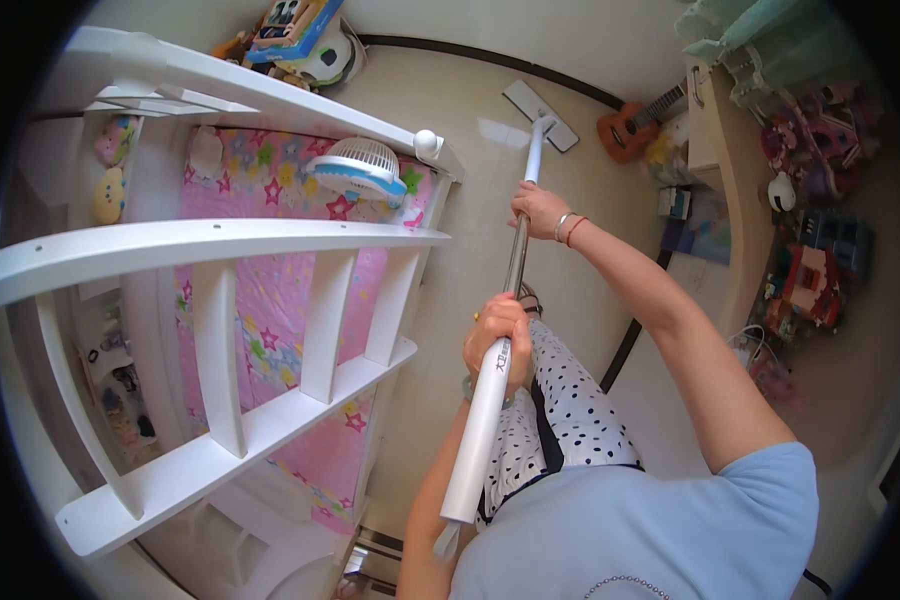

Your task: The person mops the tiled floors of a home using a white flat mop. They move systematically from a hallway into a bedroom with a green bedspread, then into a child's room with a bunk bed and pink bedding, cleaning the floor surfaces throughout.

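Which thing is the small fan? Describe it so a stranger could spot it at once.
Start at the white bunk bed rail on the left, above the pink star-patterned bedding. The small fan sits at the bed's far end, near the round white post knob. It alone is a round white slatted grille with a blue rim.

- My left hand (497, 335) is closed in a fist, forearm rising from the lower edge.
- My right hand (540, 210) is curled shut farther out, arm stretched nearly straight, bracelets at the wrist.
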The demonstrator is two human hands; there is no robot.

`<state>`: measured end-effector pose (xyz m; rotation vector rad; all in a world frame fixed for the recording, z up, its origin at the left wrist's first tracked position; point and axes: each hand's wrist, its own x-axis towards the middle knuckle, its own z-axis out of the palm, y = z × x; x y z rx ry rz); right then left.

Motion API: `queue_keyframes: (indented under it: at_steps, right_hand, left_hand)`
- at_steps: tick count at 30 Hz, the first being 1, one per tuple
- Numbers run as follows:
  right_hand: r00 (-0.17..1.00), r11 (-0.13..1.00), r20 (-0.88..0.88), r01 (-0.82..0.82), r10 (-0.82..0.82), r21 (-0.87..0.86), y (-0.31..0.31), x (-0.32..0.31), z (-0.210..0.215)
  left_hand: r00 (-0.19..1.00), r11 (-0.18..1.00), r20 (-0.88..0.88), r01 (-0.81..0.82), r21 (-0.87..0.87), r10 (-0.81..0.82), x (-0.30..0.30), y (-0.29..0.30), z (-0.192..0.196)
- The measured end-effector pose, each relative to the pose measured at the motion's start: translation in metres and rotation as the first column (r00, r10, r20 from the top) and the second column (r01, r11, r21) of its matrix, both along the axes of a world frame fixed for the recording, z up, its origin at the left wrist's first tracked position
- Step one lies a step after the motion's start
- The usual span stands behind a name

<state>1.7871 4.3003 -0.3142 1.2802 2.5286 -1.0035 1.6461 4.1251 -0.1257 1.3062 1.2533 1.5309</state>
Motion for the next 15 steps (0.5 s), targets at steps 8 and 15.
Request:
queue_keyframes:
  at_steps: [8, 15]
  right_hand:
    - [0.948, 0.946, 0.013, -0.316, 0.318, -0.074, -0.128, -0.044, -0.012]
    - [0.922, 0.92, -0.167, -0.37, 0.348, -0.126, -0.305, -0.077, 0.005]
  left_hand:
    - [0.982, 0.973, 0.031, -0.18, -0.141, 0.186, -0.027, -0.144, 0.02]
    - [0.944, 0.914, -0.051, -0.327, -0.241, 0.325, -0.031, -0.307, 0.064]
